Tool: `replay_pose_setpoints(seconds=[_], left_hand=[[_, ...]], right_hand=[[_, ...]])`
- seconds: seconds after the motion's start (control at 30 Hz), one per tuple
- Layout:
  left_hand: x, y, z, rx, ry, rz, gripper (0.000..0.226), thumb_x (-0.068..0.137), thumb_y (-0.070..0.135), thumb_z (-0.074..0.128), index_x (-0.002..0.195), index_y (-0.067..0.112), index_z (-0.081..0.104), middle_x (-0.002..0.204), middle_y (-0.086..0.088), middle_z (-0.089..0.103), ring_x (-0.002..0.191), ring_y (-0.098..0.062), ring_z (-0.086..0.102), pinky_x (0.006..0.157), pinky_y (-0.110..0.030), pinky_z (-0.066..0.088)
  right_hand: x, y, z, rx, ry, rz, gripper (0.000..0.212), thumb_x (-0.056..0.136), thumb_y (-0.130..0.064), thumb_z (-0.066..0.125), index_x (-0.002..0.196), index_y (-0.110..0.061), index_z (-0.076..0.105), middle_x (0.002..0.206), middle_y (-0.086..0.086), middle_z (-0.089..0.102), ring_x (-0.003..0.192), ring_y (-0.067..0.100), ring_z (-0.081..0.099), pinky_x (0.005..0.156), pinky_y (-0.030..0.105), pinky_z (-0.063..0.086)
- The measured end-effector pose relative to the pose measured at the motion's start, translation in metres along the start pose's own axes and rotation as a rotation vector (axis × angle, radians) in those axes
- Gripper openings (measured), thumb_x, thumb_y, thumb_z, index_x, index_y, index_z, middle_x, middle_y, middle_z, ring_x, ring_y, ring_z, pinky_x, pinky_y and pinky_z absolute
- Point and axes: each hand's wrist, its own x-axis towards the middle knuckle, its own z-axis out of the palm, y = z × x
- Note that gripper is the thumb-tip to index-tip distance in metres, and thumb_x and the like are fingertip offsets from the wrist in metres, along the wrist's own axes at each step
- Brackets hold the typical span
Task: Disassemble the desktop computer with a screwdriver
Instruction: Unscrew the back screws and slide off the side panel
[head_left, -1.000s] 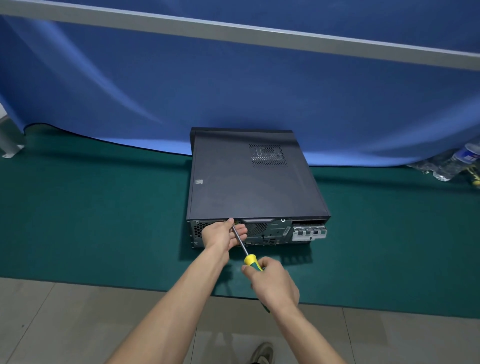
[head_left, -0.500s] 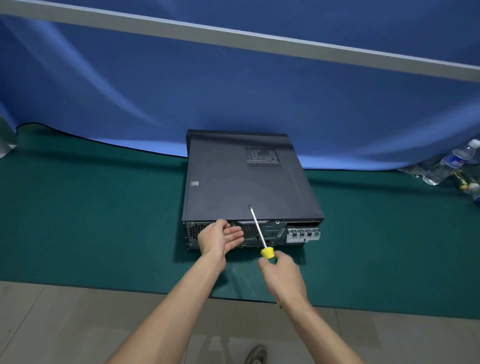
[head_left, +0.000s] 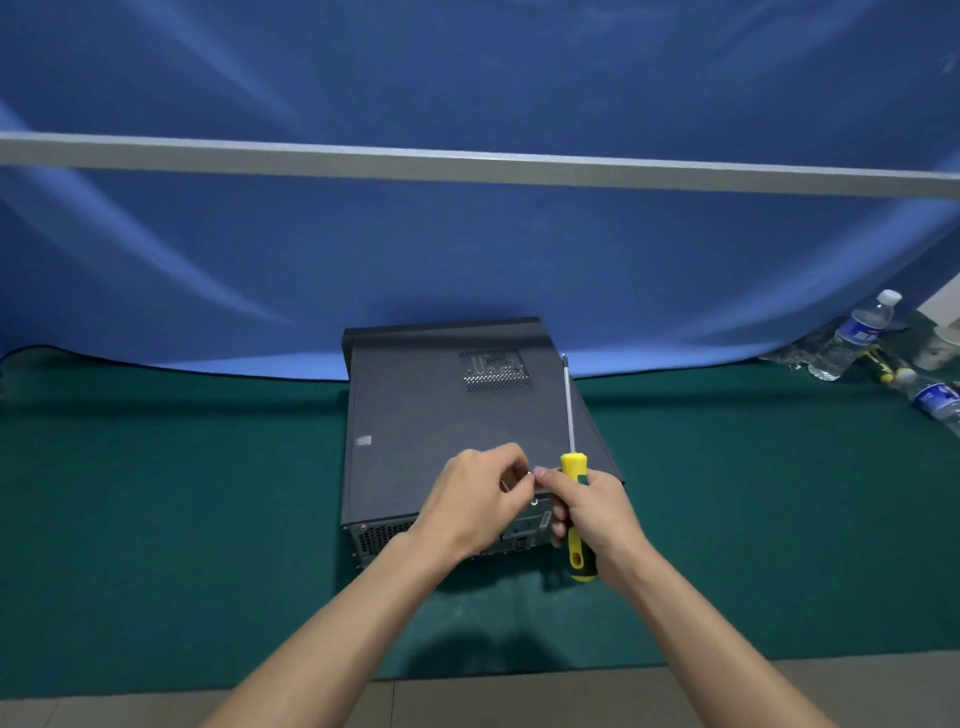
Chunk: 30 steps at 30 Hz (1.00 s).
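A dark grey desktop computer case (head_left: 447, 415) lies flat on a green mat (head_left: 182, 493), its rear panel facing me. My right hand (head_left: 592, 512) grips the yellow and green handle of a screwdriver (head_left: 570, 467), whose shaft points up and away over the case's right side. My left hand (head_left: 478, 501) hovers over the rear edge of the case. Its fingertips pinch a small silver screw (head_left: 530, 474) right against my right thumb. Both hands hide the middle of the rear panel.
A blue curtain (head_left: 467, 249) hangs behind the case, crossed by a grey bar (head_left: 467, 163). Plastic water bottles (head_left: 857, 332) and a cup lie at the far right of the mat. Grey floor tiles (head_left: 156, 712) show at the near edge.
The screwdriver left the rear panel and swung upright to the right. My left hand rose from the panel with a small screw pinched. My head tilted up.
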Motion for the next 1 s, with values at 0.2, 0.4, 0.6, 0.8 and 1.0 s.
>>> replay_pose_setpoints(seconds=[0.2, 0.4, 0.6, 0.8, 1.0], left_hand=[[0.048, 0.011, 0.03, 0.086, -0.083, 0.113, 0.017, 0.093, 0.03, 0.053, 0.093, 0.016, 0.063, 0.082, 0.001, 0.069, 0.076, -0.021, 0.06, 0.07, -0.035, 0.046], [0.108, 0.017, 0.072, 0.157, -0.121, 0.169, 0.024, 0.096, 0.033, 0.049, 0.099, 0.02, 0.069, 0.087, 0.001, 0.071, 0.081, -0.022, 0.061, 0.073, -0.037, 0.046], [0.161, -0.004, 0.123, 0.281, -0.063, -0.071, 0.023, 0.091, 0.027, 0.044, 0.1, 0.021, 0.064, 0.097, -0.001, 0.07, 0.09, -0.024, 0.062, 0.073, -0.031, 0.042], [0.189, -0.052, 0.139, 0.443, 0.031, -0.302, 0.014, 0.086, 0.024, 0.044, 0.074, 0.017, 0.042, 0.072, 0.004, 0.052, 0.066, -0.015, 0.042, 0.058, -0.03, 0.029], [0.194, -0.059, 0.144, 0.503, 0.038, -0.295, 0.025, 0.078, 0.019, 0.053, 0.064, 0.019, 0.032, 0.055, 0.009, 0.033, 0.053, -0.015, 0.034, 0.05, -0.027, 0.021]], right_hand=[[0.04, -0.005, -0.042, 0.155, 0.016, 0.051, 0.013, 0.088, -0.012, 0.063, 0.075, -0.008, 0.062, 0.046, -0.002, 0.041, 0.037, 0.012, 0.038, 0.042, 0.023, 0.037], [0.095, -0.004, -0.083, 0.269, 0.076, 0.057, 0.009, 0.088, -0.011, 0.062, 0.083, -0.003, 0.063, 0.045, -0.002, 0.041, 0.036, 0.012, 0.039, 0.04, 0.024, 0.038], [0.159, 0.008, -0.12, 0.18, 0.219, 0.103, 0.01, 0.086, -0.011, 0.064, 0.078, -0.005, 0.063, 0.045, -0.003, 0.041, 0.037, 0.013, 0.039, 0.043, 0.025, 0.035], [0.224, 0.031, -0.138, 0.047, 0.279, 0.183, 0.014, 0.087, -0.011, 0.064, 0.074, -0.006, 0.062, 0.048, 0.0, 0.045, 0.037, 0.013, 0.042, 0.043, 0.024, 0.038], [0.294, 0.052, -0.125, -0.126, 0.293, 0.256, 0.027, 0.086, -0.018, 0.066, 0.064, -0.011, 0.051, 0.05, 0.002, 0.051, 0.041, 0.016, 0.048, 0.051, 0.029, 0.04]])
